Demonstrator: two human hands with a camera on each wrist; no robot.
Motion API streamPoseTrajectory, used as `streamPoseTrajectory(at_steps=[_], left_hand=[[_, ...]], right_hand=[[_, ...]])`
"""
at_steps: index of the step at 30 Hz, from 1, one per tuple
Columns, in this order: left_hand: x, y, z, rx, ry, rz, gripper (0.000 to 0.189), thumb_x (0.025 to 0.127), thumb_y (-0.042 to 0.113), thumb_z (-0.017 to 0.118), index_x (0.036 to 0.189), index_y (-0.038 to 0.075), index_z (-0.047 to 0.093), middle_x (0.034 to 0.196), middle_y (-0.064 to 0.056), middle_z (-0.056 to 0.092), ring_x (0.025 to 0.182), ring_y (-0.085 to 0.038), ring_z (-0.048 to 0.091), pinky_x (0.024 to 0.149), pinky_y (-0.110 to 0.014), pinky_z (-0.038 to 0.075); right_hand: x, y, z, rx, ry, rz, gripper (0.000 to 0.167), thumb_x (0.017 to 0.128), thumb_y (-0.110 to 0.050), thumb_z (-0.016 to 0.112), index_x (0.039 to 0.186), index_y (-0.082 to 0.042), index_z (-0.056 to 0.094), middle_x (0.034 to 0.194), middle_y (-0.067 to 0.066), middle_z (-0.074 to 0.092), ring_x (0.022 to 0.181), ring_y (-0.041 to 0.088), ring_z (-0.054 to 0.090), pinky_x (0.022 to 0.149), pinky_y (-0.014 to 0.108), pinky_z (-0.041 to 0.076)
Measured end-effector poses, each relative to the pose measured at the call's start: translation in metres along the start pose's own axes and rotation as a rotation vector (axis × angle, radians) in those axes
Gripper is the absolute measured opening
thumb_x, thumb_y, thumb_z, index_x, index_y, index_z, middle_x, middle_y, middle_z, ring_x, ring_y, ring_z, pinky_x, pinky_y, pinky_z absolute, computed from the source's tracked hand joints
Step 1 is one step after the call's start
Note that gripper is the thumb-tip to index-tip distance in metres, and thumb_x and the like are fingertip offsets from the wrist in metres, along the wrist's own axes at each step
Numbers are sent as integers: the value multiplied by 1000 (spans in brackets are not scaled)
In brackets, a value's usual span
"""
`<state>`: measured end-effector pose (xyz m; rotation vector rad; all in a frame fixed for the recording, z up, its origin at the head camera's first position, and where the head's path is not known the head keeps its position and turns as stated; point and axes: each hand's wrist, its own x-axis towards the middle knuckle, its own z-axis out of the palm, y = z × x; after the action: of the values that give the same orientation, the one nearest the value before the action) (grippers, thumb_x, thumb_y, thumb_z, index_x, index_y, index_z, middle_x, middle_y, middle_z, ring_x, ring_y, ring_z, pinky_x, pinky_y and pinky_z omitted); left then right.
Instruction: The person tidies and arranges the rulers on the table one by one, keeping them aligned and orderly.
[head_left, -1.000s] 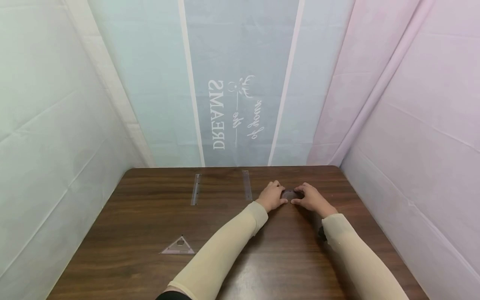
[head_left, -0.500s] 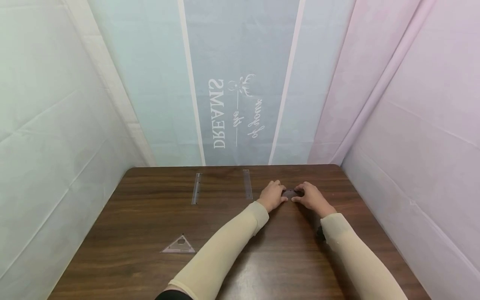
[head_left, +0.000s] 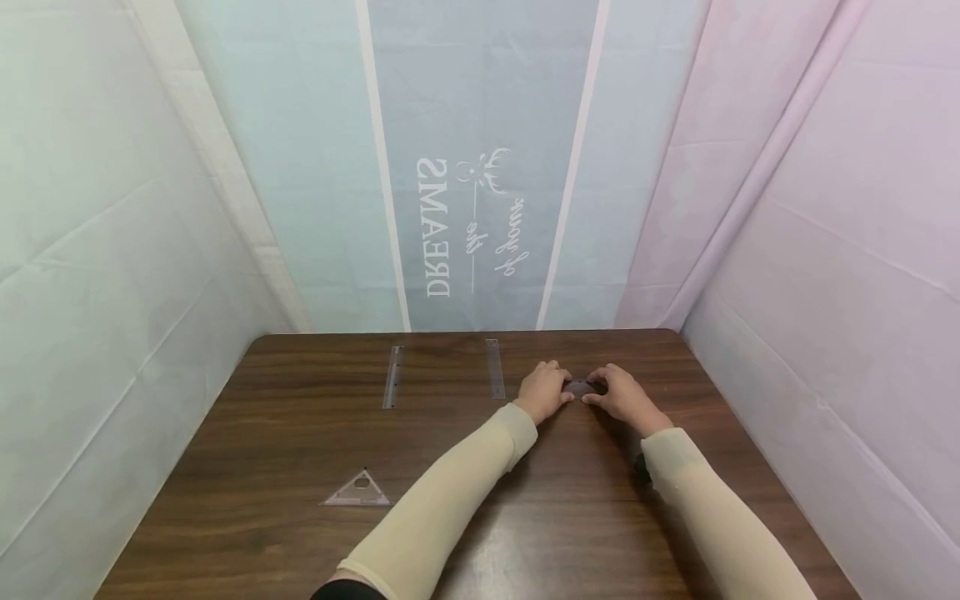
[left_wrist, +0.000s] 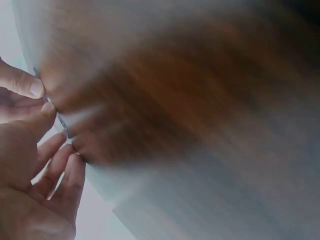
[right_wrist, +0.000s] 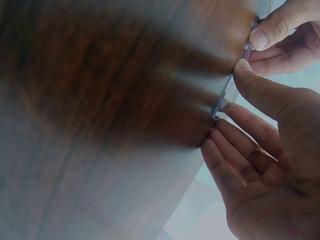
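Observation:
A small clear half-round protractor (head_left: 580,389) lies on the table toward the back right. My left hand (head_left: 545,392) pinches its left end between thumb and fingers, and my right hand (head_left: 624,398) pinches its right end the same way. Edge-on, the protractor (left_wrist: 63,126) is a thin strip in the left wrist view, with the left hand (left_wrist: 30,170) nearest that camera. From the right wrist, the protractor (right_wrist: 225,95) appears as a thin clear edge, held by the right hand (right_wrist: 280,145). The fingers cover both of its ends.
Two clear straight rulers lie toward the back: a left ruler (head_left: 393,377) and a right ruler (head_left: 495,369), close to the left hand. A clear set square (head_left: 358,490) lies at the front left, beside the left sleeve. Fabric walls surround the brown wooden table (head_left: 247,433).

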<state>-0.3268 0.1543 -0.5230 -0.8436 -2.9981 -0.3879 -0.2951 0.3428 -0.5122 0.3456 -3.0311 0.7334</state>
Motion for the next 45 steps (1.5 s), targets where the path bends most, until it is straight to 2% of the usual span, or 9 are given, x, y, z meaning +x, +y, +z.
streamPoseTrajectory(at_steps=[8,18,25,31,45], left_hand=[[-5,-1,-2,92,10,-16,39,103,45,72,136,24,74,127,3,68,115,-15,63,86,-30,60],[-8,-2,-5,176,-22,-13,39,106,44,69,137,19,73,130,-1,67,116,-17,62,88,-30,60],[-8,-13,-5,127,-19,12,38,104,42,74,133,18,74,124,-2,70,112,-18,64,89,-30,58],[-16,-19,-10,68,-25,39,34,102,39,75,127,17,76,118,-1,71,106,-17,64,87,-28,56],[-30,-38,-29,-1,2,100,37,103,37,72,131,14,75,124,-3,71,112,-18,63,90,-27,54]], right_hand=[[4,-7,4,-46,-43,23,38,97,-14,82,124,9,70,114,21,65,109,40,67,97,58,54],[6,-11,4,-68,-39,14,38,96,-20,84,121,6,72,113,19,67,107,38,69,93,57,56],[6,-14,6,-58,-32,14,38,95,-22,84,121,4,74,115,18,73,108,36,71,94,57,56],[4,-15,9,-12,-42,-2,39,95,-23,85,120,3,74,113,16,75,103,33,72,91,55,58],[2,-30,6,76,-60,-32,40,94,-18,86,121,6,70,111,17,67,94,26,66,82,48,57]])
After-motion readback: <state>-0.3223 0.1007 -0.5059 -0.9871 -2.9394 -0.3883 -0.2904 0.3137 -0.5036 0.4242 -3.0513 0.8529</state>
